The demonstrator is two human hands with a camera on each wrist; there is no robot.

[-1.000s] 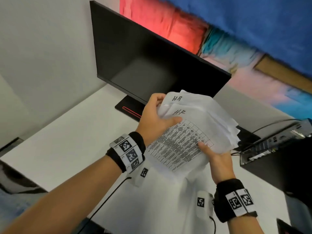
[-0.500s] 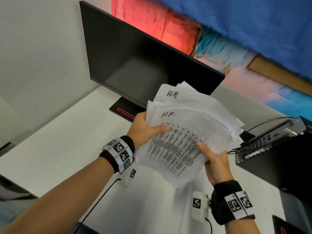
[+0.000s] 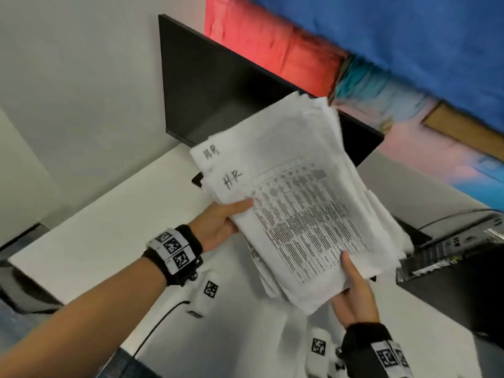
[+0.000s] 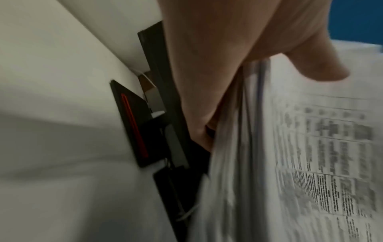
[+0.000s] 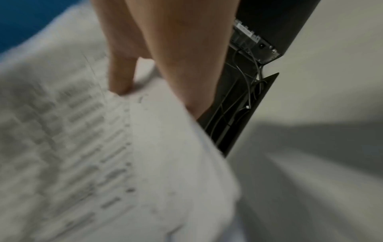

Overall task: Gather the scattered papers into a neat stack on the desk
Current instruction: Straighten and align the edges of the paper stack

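A thick bundle of white printed papers [image 3: 297, 211] is held up above the white desk [image 3: 90, 241], tilted toward me, its edges uneven. The top sheet carries a printed table and a handwritten "HR". My left hand [image 3: 218, 223] grips the bundle's left edge, thumb on top and fingers underneath. My right hand [image 3: 354, 293] holds the lower right corner, thumb pressed on the top sheet. In the left wrist view the thumb [image 4: 311, 65] lies over the papers [image 4: 311, 163]. Blurred papers [image 5: 93, 147] fill the right wrist view, with the thumb [image 5: 121, 73] pressed on them.
A black monitor [image 3: 218, 85] on a stand with a red stripe [image 4: 134, 127] stands at the back of the desk. A dark computer case [image 3: 463, 274] with cables sits at the right. A black cable [image 3: 158, 326] trails over the desk's near edge.
Both hands have raised the bundle and turned it more upright. The left hand has slid from the top corner down to the left edge; the sheets sit closer together.
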